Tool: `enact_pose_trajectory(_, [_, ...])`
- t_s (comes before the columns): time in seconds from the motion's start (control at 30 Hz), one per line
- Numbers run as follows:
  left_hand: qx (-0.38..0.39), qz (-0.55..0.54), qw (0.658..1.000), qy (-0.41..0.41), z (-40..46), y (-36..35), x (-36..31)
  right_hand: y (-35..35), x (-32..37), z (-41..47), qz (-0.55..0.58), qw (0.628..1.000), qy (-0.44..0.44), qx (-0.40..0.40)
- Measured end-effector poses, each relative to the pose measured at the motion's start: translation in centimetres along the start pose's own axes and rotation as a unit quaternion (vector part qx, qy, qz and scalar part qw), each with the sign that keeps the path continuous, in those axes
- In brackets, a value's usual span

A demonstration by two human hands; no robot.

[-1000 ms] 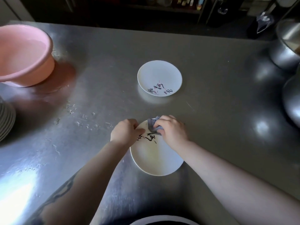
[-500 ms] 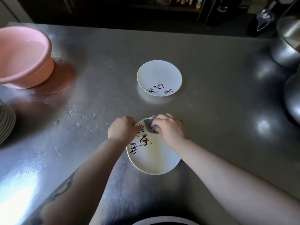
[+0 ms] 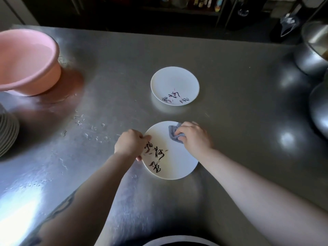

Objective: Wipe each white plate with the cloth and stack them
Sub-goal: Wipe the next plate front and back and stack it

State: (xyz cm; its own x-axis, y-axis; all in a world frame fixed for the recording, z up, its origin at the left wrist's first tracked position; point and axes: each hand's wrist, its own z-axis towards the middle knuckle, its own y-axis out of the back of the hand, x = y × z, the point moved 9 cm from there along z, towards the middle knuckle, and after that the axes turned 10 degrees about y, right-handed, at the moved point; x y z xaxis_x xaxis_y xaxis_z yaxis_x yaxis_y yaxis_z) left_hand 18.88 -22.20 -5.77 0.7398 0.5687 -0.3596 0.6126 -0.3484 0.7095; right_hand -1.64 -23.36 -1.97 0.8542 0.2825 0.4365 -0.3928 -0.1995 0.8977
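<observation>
2 white plates (image 3: 174,86) apart on steel table (image 3: 230,121); L hand (image 3: 130,145) fingers gripping near plate (image 3: 175,164) rim, R hand (image 3: 194,137) fingers clutching 1 cloth (image 3: 173,133)

**Two hands at work**

Both bare arms reach forward from the near edge, coming closer together toward the hands. The left hand (image 3: 130,143) is curled, with its fingers and thumb pinching the left rim of the near plate (image 3: 174,166). The right hand (image 3: 193,136) is curled too, its fingers bunched around a small grey cloth (image 3: 173,133) and pressing down.
</observation>
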Motion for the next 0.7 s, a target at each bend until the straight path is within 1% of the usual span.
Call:
enact_pose_trajectory(0.1, [-0.003, -0.049, 0.999, 0.013, -0.7, -0.6, 0.8, 0.7, -1.0, -1.1, -0.009, 1.0, -0.016, -0.008])
enact_pose_trajectory(0.2, [-0.016, -0.057, 0.998, 0.025, -1.5, -0.7, 1.3, 0.8, -1.6, -2.8, 0.006, 1.0, -0.029, 0.007])
enact_pose_trajectory(0.37, [-0.022, -0.056, 0.997, 0.043, -3.0, -1.3, 2.3, 0.4, -0.6, -6.8, 0.083, 0.995, -0.042, -0.02])
enact_pose_trajectory(0.47, [-0.026, -0.068, 0.996, 0.054, -3.6, -1.7, 3.0, -0.4, 1.2, -8.6, 0.113, 0.993, -0.019, -0.02])
enact_pose_trajectory(0.6, [-0.04, -0.088, 0.994, 0.055, -4.1, -1.8, 3.4, -1.3, 3.3, -9.9, 0.096, 0.995, 0.011, -0.006])
enact_pose_trajectory(0.7, [-0.026, -0.1, 0.994, 0.037, -4.2, -2.0, 3.3, -1.6, 4.3, -10.0, 0.102, 0.994, 0.038, 0.013])
